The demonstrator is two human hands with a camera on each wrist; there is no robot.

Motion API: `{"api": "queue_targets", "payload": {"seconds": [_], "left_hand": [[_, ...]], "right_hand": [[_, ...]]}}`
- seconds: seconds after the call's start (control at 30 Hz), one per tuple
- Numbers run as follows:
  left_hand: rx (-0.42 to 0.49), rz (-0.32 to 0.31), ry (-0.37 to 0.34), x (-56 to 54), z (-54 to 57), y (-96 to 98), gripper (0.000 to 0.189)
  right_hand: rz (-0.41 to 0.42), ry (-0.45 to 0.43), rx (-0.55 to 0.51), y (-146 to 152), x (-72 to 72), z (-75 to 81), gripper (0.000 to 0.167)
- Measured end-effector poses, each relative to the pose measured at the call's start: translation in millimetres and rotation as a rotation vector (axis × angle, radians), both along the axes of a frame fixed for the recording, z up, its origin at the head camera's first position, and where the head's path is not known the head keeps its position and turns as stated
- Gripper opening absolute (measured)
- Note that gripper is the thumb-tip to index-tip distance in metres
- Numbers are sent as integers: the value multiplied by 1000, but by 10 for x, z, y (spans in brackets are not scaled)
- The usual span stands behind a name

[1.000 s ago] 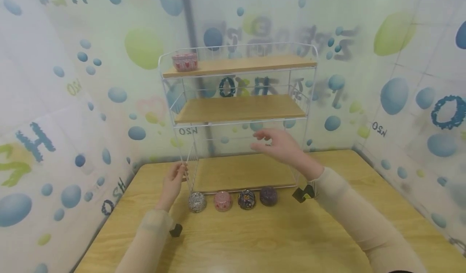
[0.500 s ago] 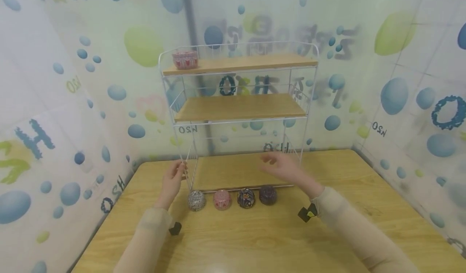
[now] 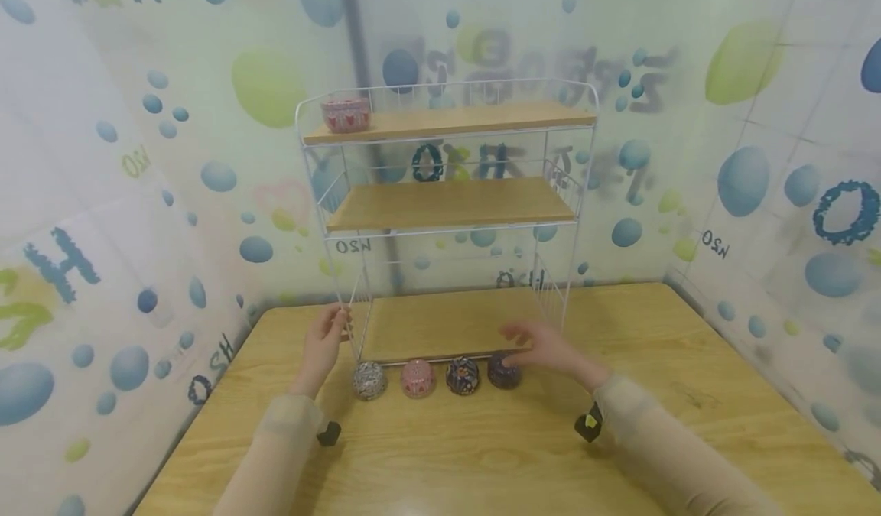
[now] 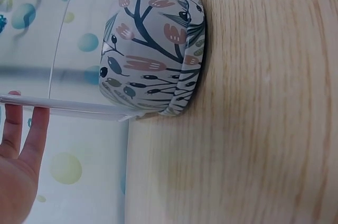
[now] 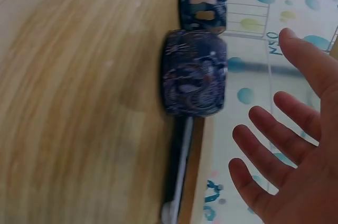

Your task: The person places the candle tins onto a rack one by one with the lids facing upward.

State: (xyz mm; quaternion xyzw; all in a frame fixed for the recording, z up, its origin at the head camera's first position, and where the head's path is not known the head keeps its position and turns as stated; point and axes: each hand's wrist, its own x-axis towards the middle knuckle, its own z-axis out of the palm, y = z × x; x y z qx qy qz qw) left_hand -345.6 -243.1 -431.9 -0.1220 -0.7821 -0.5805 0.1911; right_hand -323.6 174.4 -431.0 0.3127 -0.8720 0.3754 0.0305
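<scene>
My left hand (image 3: 325,342) holds the front left post of a white wire shelf rack (image 3: 450,232); in the left wrist view two fingers (image 4: 35,138) meet the thin post. Beside it stands the leftmost small tin (image 4: 150,49), pale with branches and flowers. My right hand (image 3: 547,352) is over the rightmost tin, a dark purple patterned one (image 5: 194,73), fingers spread with a gap to it in the right wrist view. Between these stand a pink tin (image 3: 417,379) and a dark floral tin (image 3: 462,376), in a row before the bottom shelf.
Another pink tin with hearts (image 3: 346,115) stands at the left end of the top shelf (image 3: 468,121). The middle shelf (image 3: 450,204) and bottom shelf (image 3: 440,325) are wooden. Rack and tins stand on a wooden table (image 3: 468,455), with patterned curtains (image 3: 268,88) behind and at the sides.
My right hand has come down from in front of the space below the middle shelf to the dark purple tin. The left hand stays at the rack's post.
</scene>
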Motion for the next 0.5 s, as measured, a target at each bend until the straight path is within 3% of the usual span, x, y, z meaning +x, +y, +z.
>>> {"api": "queue_targets", "payload": {"seconds": [0.2, 0.5], "left_hand": [[7, 0, -9, -11, 11, 8, 29], [-30, 13, -7, -10, 2, -3, 30]], "right_hand": [[-21, -65, 29, 15, -57, -156, 65], [-10, -81, 78, -17, -87, -266, 66]]}}
